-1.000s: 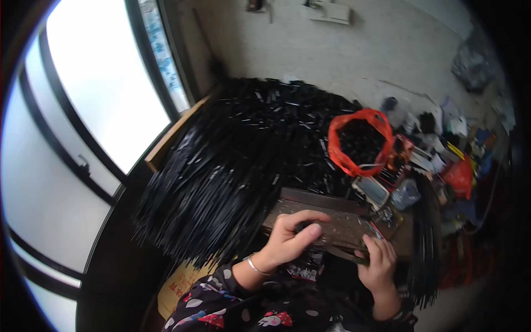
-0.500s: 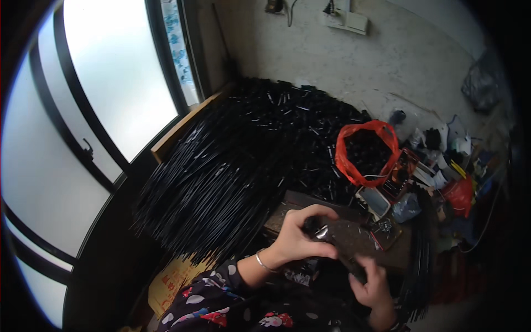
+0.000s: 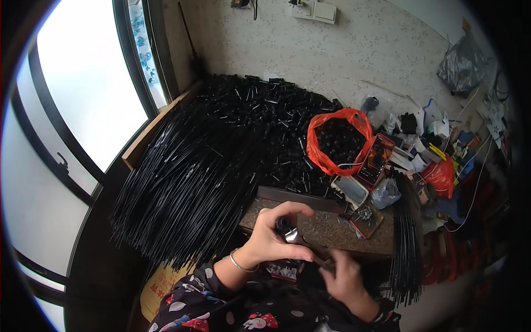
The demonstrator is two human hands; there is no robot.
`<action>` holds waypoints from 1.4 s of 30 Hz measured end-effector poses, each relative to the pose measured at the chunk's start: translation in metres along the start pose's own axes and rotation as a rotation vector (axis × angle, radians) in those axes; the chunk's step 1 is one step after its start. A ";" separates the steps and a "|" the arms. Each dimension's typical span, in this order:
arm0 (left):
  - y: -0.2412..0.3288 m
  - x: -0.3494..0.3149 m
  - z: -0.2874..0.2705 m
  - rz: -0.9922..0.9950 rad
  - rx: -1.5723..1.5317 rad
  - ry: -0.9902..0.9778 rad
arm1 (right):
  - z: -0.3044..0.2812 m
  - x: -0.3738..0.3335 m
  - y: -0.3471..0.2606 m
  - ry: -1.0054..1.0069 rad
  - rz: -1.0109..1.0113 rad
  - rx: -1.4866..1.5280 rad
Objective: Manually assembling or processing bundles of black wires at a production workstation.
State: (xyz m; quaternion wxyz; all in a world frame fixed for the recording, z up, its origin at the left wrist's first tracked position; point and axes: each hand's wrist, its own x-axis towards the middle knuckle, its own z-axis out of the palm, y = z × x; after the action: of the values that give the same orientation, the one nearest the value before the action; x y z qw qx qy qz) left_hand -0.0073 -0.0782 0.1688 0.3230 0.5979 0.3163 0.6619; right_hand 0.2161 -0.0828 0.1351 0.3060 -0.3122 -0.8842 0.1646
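My left hand [image 3: 268,239] is curled round a short black tube [image 3: 282,222], its thumb and forefinger forming a wide C. Against the tube sits a shiny silver metal piece [image 3: 292,235]; I cannot make out its kind. From there a dark bar [image 3: 316,253] slants down to my right hand [image 3: 345,276], whose bent, slightly blurred fingers close round its lower end. Both hands are above the near edge of a speckled brown worktop [image 3: 332,231]. A small red tray [image 3: 284,271] of pale bits shows partly below my left wrist.
Long thin black rods [image 3: 182,193] lie bundled at left, before a heap of short black tubes [image 3: 260,108]. A red plastic bag [image 3: 315,157] holds black pieces. Beside it are a lit phone [image 3: 377,160], a small box of metal bits [image 3: 366,221] and more rods [image 3: 406,243].
The whole scene has shifted left and slightly up in the picture. My right hand has come closer to my left, which keeps its hold on the black tube.
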 end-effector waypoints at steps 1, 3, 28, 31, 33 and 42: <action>0.000 0.001 0.002 0.001 -0.007 -0.006 | 0.012 -0.014 -0.005 -0.205 0.218 0.371; 0.000 0.004 0.007 0.021 0.051 -0.019 | 0.010 -0.016 -0.008 -0.407 0.427 0.815; -0.058 -0.018 0.024 -0.208 -0.048 0.122 | 0.039 -0.003 0.092 0.157 0.666 0.579; -0.055 -0.020 0.026 -0.202 -0.121 0.092 | 0.017 -0.001 0.189 0.380 0.537 -0.196; -0.060 -0.019 0.029 -0.210 -0.053 0.039 | 0.010 0.000 0.215 0.336 0.532 -0.232; -0.060 -0.015 0.023 -0.221 0.054 0.028 | 0.021 0.024 0.235 0.102 0.466 -0.396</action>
State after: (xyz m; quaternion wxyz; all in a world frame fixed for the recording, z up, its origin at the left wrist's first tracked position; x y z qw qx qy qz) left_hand 0.0201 -0.0541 0.1131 0.3734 0.5588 0.4023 0.6217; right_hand 0.2937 0.1075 0.0160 0.2373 -0.5678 -0.7873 0.0387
